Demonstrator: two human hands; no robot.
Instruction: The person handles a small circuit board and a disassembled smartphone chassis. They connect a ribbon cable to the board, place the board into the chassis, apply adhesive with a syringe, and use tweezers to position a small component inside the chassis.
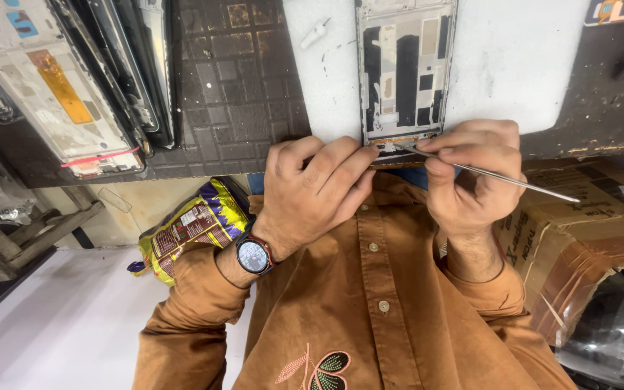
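Observation:
An opened phone frame (406,72) with its inner parts showing lies on a white pad (521,58) at the bench edge. My left hand (315,191), with a round watch (253,255) on its wrist, presses fingertips on the frame's near end. My right hand (471,177) pinches a thin metal pry tool (514,179). The tool's tip touches the frame's near edge, just beside my left fingertips. The tool's other end points out to the right.
Several other phone frames and screens (59,87) are stacked on the dark mat (240,87) at the left. A small white piece (315,32) lies on the pad. Below the bench are a yellow-purple snack bag (189,227) and a cardboard box (586,231).

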